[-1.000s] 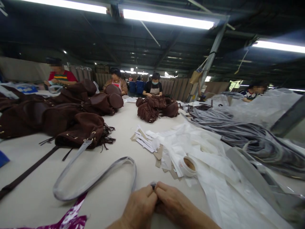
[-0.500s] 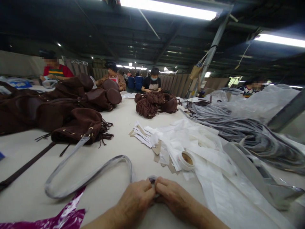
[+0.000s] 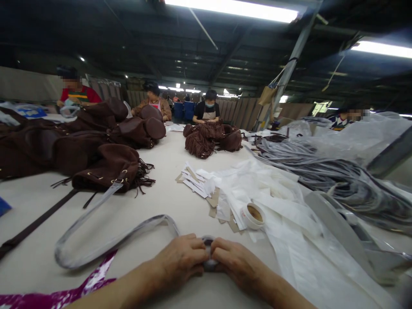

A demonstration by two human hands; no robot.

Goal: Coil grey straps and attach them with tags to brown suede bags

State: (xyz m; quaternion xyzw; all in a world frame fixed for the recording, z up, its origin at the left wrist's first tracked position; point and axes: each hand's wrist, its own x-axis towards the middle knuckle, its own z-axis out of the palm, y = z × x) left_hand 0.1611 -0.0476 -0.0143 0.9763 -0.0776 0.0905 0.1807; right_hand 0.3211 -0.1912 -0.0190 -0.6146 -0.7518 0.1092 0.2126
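Note:
My left hand and my right hand meet close together low over the table, fingers closed. Both grip the end part of a bag strap sleeved in clear plastic, bent into a small loop between them. From there the strap curves left across the table and back up to a dark brown fringed bag, where it joins at a gold ring. My fingers hide much of the gripped part. A bare brown strap lies left of the bag.
More brown bags pile up at the left, and others lie mid-table. A tape roll, paper pieces and white sheets lie right. Behind are plastic-sleeved straps. A purple wrapper lies front left. Several people sit beyond.
My left hand has shifted slightly left and up, and the strap loop between both hands shows more. The strap's curve on the table has sunk a little. The view has turned slightly.

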